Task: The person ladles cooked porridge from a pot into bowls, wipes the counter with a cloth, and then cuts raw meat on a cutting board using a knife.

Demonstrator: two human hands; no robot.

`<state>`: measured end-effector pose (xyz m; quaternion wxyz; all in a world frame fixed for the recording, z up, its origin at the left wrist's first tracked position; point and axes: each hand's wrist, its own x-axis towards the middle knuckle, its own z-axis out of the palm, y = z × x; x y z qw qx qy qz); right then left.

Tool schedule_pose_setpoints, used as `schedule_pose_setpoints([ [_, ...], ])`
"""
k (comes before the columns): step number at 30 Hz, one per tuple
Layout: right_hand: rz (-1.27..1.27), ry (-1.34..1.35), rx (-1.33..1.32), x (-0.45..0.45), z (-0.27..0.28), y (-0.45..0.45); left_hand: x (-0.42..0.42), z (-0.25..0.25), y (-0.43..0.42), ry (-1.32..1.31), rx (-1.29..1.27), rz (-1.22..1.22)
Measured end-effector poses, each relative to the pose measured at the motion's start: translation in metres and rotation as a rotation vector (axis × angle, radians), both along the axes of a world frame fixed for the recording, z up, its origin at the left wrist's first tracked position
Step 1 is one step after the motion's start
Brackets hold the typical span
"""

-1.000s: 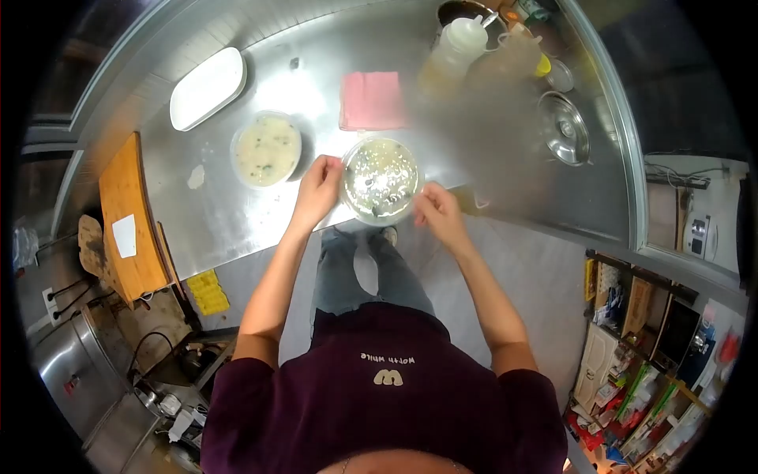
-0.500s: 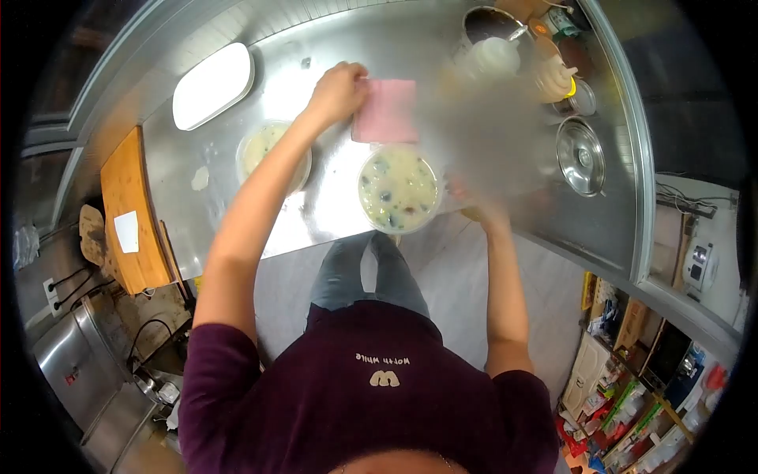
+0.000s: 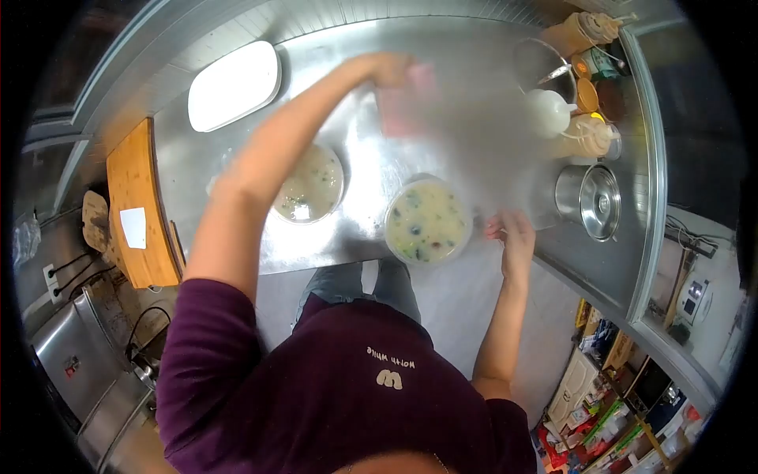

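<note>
My left hand (image 3: pixel 391 69) reaches across the steel counter and is closed on the upper edge of a folded pink cloth (image 3: pixel 401 114). The cloth's right part is lost in a grey blur. My right hand (image 3: pixel 515 231) hangs by the counter's front edge, its fingers loosely bent and apart, with nothing seen in them. Just left of it stands a round clear tub (image 3: pixel 429 221) of pale soup with dark and green pieces. A second tub of soup (image 3: pixel 312 186) sits further left, partly behind my left forearm.
White lidded boxes or trays (image 3: pixel 234 85) lie at the back left, above a wooden board (image 3: pixel 142 205). Squeeze bottles (image 3: pixel 549 113) and jars line the right side, near a steel pot with a lid (image 3: pixel 588 201). A smeared patch blurs the counter's middle right.
My left hand has moved right along the pink cloth, whose upper edge now looks raised. My right hand has drawn away from the soup tub. The whole view has shifted.
</note>
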<state>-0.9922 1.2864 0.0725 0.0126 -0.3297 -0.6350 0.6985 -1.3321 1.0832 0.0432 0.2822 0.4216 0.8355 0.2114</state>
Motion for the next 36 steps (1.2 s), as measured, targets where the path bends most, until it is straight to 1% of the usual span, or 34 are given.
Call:
schedule_pose_setpoints([
  [1, -0.005, -0.006, 0.007, -0.002, 0.001, 0.001, -0.017, 0.008, -0.006, -0.087, -0.001, 0.023],
  [2, -0.009, -0.011, 0.012, -0.006, 0.001, 0.000, -0.027, 0.023, -0.008, 0.088, -0.137, 0.085],
  [3, -0.012, -0.018, 0.016, -0.008, 0.002, -0.002, -0.033, 0.034, -0.017, 0.150, -0.129, 0.179],
  [4, 0.010, -0.010, 0.035, -0.011, 0.004, -0.004, -0.041, 0.036, -0.029, 0.247, -0.080, 0.291],
  [6, 0.061, 0.019, 0.070, -0.023, 0.010, -0.009, -0.038, 0.036, -0.062, 0.517, 0.111, 0.299],
  [7, 0.119, 0.038, 0.128, -0.032, 0.014, -0.013, -0.026, 0.047, -0.082, 0.653, 0.194, 0.302],
  [8, 0.176, 0.057, 0.180, -0.042, 0.019, -0.020, -0.009, 0.058, -0.105, 0.474, 0.099, 0.371],
  [9, 0.228, 0.085, 0.235, -0.054, 0.026, -0.026, 0.019, 0.081, -0.125, 0.300, 0.012, 0.435],
  [10, 0.270, 0.110, 0.200, -0.068, 0.039, -0.040, 0.042, 0.088, -0.151, 0.175, 0.035, 0.526],
  [11, 0.355, 0.165, 0.258, -0.082, 0.051, -0.056, 0.066, 0.089, -0.178, 0.046, 0.066, 0.615],
  [12, 0.436, 0.224, 0.320, -0.096, 0.058, -0.073, 0.089, 0.080, -0.203, -0.003, 0.049, 0.700],
  [14, 0.647, 0.192, 0.194, -0.121, 0.030, -0.099, 0.130, 0.062, -0.238, -0.231, 0.107, 0.846],
  [16, 0.831, 0.223, 0.417, -0.131, 0.032, -0.131, 0.169, 0.074, -0.237, -0.419, 0.052, 1.045],
  [18, 0.932, 0.169, 0.442, -0.141, 0.002, -0.152, 0.194, 0.053, -0.241, -0.479, 0.250, 1.084],
  [19, 0.981, 0.141, 0.453, -0.144, -0.004, -0.162, 0.202, 0.045, -0.242, -0.508, 0.349, 1.101],
  [22, 1.017, -0.070, 0.143, -0.145, 0.000, -0.174, 0.216, 0.032, -0.240, -0.467, 0.415, 1.153],
  [25, 0.938, -0.083, 0.061, -0.141, -0.003, -0.180, 0.221, 0.030, -0.237, -0.473, 0.473, 1.201],
  [28, 0.868, -0.074, 0.071, -0.139, -0.009, -0.184, 0.221, 0.029, -0.233, -0.463, 0.501, 1.211],
  [31, 0.860, 0.009, 0.093, -0.137, -0.019, -0.181, 0.220, 0.030, -0.228, -0.434, 0.500, 1.173],
  [34, 0.731, 0.071, 0.094, -0.137, -0.015, -0.162, 0.211, 0.044, -0.208, -0.444, 0.547, 1.163],
  [36, 0.676, 0.094, 0.083, -0.141, -0.028, -0.142, 0.201, 0.054, -0.193, -0.459, 0.555, 1.091],
])
